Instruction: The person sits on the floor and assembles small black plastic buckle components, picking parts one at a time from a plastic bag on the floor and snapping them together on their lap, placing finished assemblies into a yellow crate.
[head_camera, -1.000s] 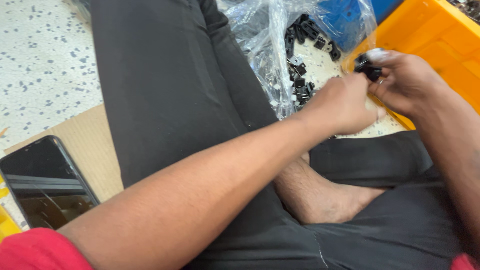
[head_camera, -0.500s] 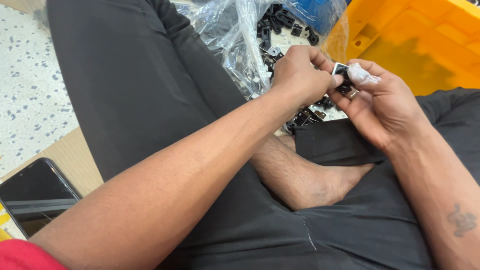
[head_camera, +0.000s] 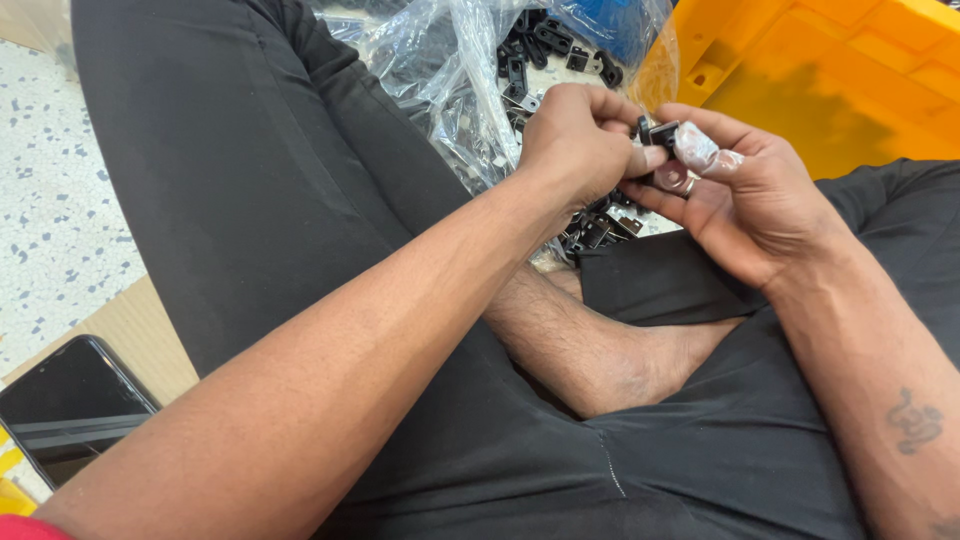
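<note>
Person seated cross-legged on speckled floor (head_camera: 50, 230), black trousers. Both hands meet at about 1 o'clock in view. Left hand (head_camera: 580, 140) curled, thumb and fingertips pressed together on a small black plastic clip part (head_camera: 662, 135). Right hand (head_camera: 745, 200) cupped palm-up just beside it, fingers pinching the same part from the other side; index fingertip wrapped in clear tape. A small metal ring (head_camera: 668, 177) rests against the right palm. Behind the hands, 12 o'clock: clear plastic bag (head_camera: 450, 70) of loose black parts. Orange plastic crate (head_camera: 850, 80) at 2 o'clock. Dark smartphone (head_camera: 65, 405) on cardboard at 8 o'clock.
</note>
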